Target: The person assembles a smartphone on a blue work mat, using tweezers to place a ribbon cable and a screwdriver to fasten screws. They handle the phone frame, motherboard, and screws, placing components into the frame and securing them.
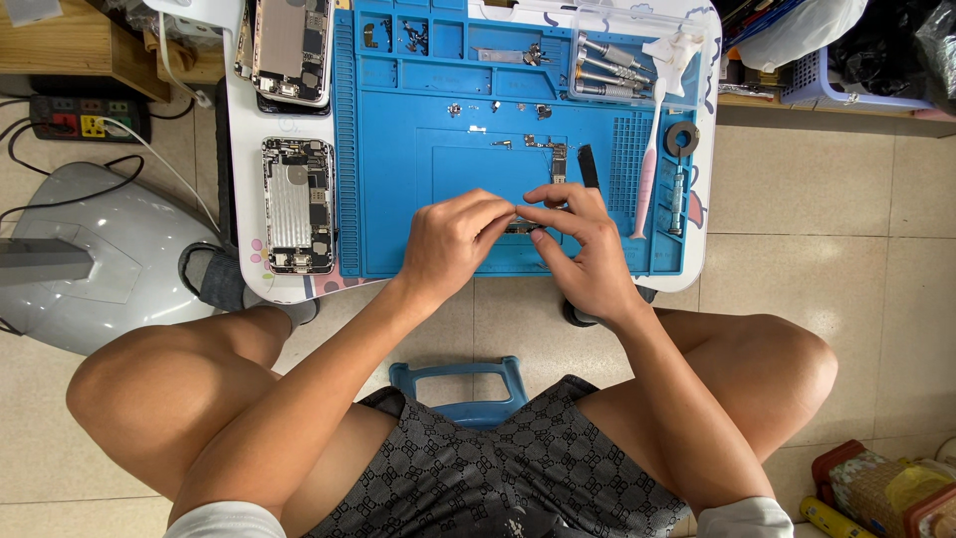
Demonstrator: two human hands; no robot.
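Both my hands meet over the near middle of a blue repair mat [398,199]. My left hand [450,242] and my right hand [583,249] pinch a small dark circuit part [520,227] between their fingertips, just above the mat. Most of that part is hidden by my fingers. A small black strip [589,165] and a narrow circuit piece [559,161] lie on the mat just beyond my right hand. An opened phone body [297,204] lies on the white table to the left of the mat.
A second opened phone [289,45] lies at the table's far left. Screwdrivers [607,70] sit in a clear tray, with a pink-handled brush [647,179] and a tape roll [682,137] at the right. Small screws dot the mat. A grey appliance [90,259] stands on the floor left.
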